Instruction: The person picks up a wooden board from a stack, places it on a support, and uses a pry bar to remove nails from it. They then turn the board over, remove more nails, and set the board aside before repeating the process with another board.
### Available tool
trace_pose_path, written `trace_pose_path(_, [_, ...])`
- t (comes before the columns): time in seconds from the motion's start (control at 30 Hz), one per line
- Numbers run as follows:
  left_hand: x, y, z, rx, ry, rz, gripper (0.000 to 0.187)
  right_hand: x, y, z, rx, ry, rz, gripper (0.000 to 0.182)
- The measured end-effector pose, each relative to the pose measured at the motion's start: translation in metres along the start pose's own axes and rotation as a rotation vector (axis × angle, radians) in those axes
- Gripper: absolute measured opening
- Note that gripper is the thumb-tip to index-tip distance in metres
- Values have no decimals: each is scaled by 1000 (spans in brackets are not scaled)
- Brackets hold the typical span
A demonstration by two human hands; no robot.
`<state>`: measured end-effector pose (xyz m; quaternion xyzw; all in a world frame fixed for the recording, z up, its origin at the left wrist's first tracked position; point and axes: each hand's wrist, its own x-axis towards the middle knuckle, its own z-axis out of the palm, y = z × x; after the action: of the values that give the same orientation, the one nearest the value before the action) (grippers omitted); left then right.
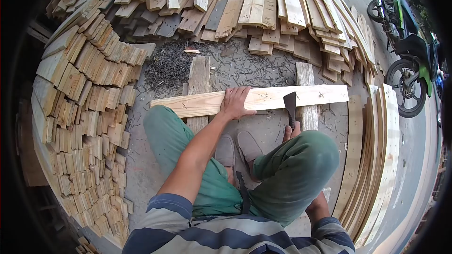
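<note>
A long pale plank (263, 98) lies crosswise on two upright-running boards (199, 80) in front of my knees. My left hand (235, 103) presses flat on the plank near its middle. My right hand (292, 132), mostly hidden behind my right knee, grips the handle of a dark hatchet (290, 105) whose head rests against the plank's near edge. I sit crouched, in green trousers, with my feet between my knees.
Stacked short wood blocks (84, 113) wall off the left. Piles of planks (263, 4) lie ahead and boards (376, 160) lean at the right. A heap of pulled nails (169, 68) covers the ground. A green motorbike (407, 51) stands at the right.
</note>
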<state>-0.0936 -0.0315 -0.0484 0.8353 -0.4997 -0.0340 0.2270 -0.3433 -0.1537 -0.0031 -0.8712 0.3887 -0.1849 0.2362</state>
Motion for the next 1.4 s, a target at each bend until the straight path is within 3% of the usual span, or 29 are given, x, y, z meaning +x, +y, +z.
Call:
trace_pose_path(0.23, [10,13,9,31,-66,-23,108,-7,27,30,129,-22,-55,35])
trace_pose_path(0.3, [30,31,19,83,-99,93,109,-15,36,36,149,-38,-46,35])
trace_pose_path(0.47, [89,82,51,112,-370,113,117,-14,50,45,211,-26,-44,35])
trace_pose_path(0.73, [103,88,52,112,-379,48,117,2,62,63,325,17,-62,35])
trace_pose_path(0.8, [102,93,36,104,-309,60,117,-2,62,71,359,1,-72,34])
trace_pose_path(0.93, [127,99,-18,179,20,171,120,-20,60,82,417,-10,-56,34])
trace_pose_path(1.0, [149,112,-70,233,158,208,118,-24,60,85,435,-2,-47,34])
trace_pose_path(1.1, [175,150,-171,73,336,171,114,-30,60,86,458,23,-27,34])
trace_pose_path(1.23, [188,198,-294,22,791,194,112,-52,62,89,478,47,22,34])
trace_pose_path(1.27, [190,204,-324,-20,851,252,111,-60,64,88,478,51,34,34])
trace_pose_path(1.3, [156,238,-368,-240,790,136,98,-67,66,88,477,56,46,34])
trace_pose_path(1.33, [151,248,-381,-287,918,64,99,-74,69,86,476,61,61,34])
trace_pose_path(1.4, [165,233,-404,-325,1254,301,99,-90,73,82,472,75,90,34])
